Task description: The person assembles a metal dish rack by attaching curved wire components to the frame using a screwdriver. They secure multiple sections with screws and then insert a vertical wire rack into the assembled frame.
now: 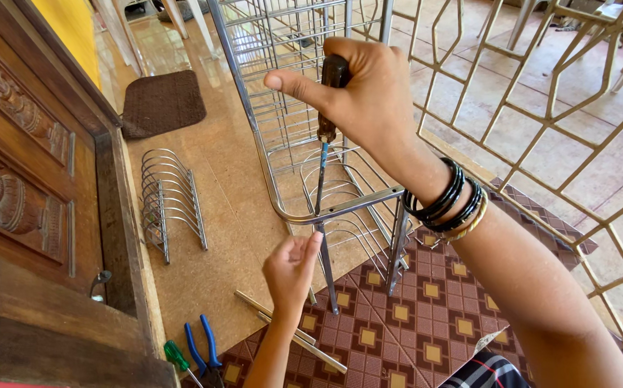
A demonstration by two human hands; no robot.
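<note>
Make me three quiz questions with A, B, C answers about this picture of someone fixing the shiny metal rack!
1. Where do the blue-handled pliers lie?
A. on the floor by the wooden door
B. on top of the rack
C. in the right hand

2. What colour is the small door mat?
A. brown
B. white
C. pink

3. What is the right hand doing?
A. lying flat and open
B. gripping a screwdriver
C. holding a cup

Answers: 1 A, they rest low down beside the door. 2 A, it looks dark brown. 3 B, the fingers wrap the dark handle, tip down at the metal rack.
</note>
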